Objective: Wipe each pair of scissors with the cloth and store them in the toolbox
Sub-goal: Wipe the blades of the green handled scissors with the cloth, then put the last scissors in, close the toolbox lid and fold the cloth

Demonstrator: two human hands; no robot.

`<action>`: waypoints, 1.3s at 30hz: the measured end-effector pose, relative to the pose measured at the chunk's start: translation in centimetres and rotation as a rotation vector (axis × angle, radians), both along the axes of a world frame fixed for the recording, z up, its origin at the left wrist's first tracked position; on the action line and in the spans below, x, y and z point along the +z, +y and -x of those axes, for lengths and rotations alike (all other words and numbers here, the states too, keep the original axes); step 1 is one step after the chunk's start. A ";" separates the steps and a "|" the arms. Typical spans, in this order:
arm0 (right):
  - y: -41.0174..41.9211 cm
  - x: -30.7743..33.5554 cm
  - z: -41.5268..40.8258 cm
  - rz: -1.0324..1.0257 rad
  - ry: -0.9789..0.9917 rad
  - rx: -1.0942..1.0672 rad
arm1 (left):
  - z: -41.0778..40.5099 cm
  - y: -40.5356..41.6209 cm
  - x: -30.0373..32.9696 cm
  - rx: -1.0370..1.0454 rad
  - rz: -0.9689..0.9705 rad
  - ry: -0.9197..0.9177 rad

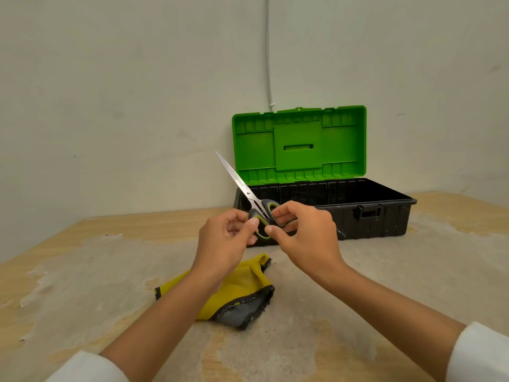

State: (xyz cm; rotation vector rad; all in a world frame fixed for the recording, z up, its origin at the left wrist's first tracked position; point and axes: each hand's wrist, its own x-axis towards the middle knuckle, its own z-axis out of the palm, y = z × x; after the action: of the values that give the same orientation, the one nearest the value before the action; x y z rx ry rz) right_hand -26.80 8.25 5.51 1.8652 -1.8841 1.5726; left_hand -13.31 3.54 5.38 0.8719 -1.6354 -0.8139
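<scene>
A pair of scissors (249, 194) with grey and green handles is held above the bench (82, 271), blades closed and pointing up and to the left. The left hand (223, 241) and right hand (305, 235) both pinch the handles. The yellow cloth (242, 288) lies crumpled on the bench just below, untouched. The toolbox (363, 216) stands open behind, green lid up. This looks like the moment between wiping and storing; which comes next is unclear. Storing calls for a reach forward over the rim.
</scene>
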 end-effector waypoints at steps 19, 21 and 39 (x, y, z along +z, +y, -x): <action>-9.4 5.1 20.9 -0.591 0.334 -0.199 | 6.3 -12.1 0.6 0.299 0.354 -0.652; -10.5 4.9 21.9 -0.704 0.434 -0.182 | 6.4 -12.5 0.2 0.323 0.376 -0.696; -15.6 5.6 21.6 -0.654 0.366 -0.018 | 6.3 -12.9 2.5 0.232 0.174 -0.545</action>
State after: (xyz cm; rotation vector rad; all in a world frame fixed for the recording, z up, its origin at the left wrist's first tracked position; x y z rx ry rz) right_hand -48.42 -7.33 11.13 2.1385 -2.3775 0.5565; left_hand -19.61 -9.31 7.86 1.1994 -1.9870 -0.2741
